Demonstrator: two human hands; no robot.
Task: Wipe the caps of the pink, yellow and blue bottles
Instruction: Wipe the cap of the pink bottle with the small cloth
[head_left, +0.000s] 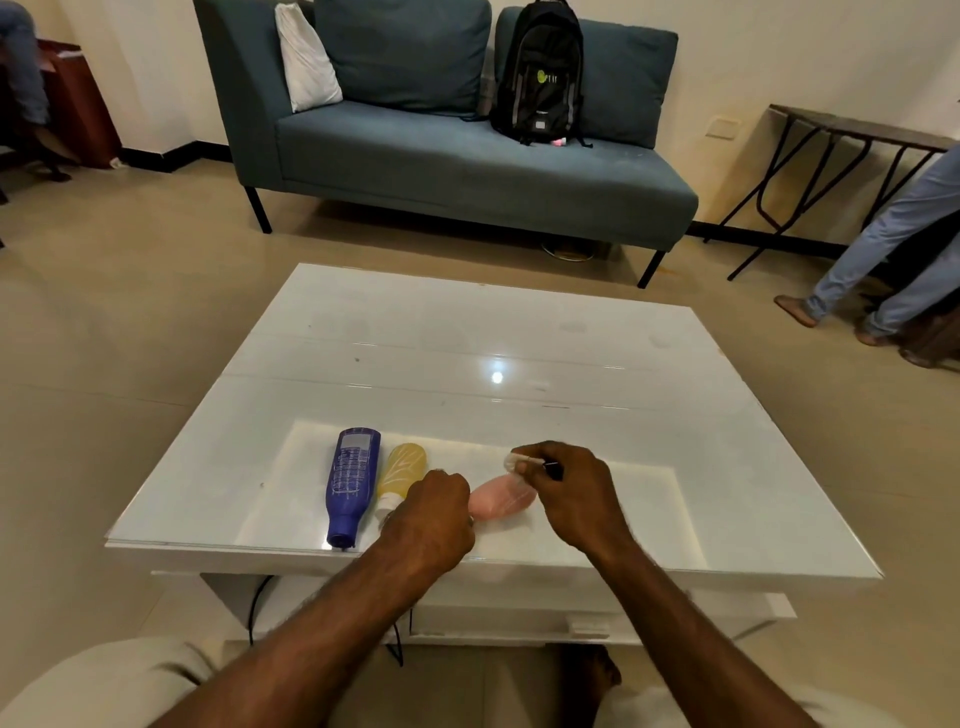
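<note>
Three bottles lie side by side on the white glass table (519, 338), caps toward me. The blue bottle (350, 480) is leftmost, its blue cap near the front edge. Beside it lies the yellow bottle (401, 470) with a white cap partly behind my left hand (434, 512). That hand is closed over the cap end of the pink bottle (501, 499), so the pink cap is hidden. My right hand (569, 488) hovers over the pink bottle's far end, pinching a small white wipe (518, 461) between fingertips.
A teal sofa (457, 156) with a black backpack (540, 78) stands beyond the table. A person's legs (883, 249) are at the right by a dark side table (852, 130). A black cable (254, 608) hangs under the table's front edge.
</note>
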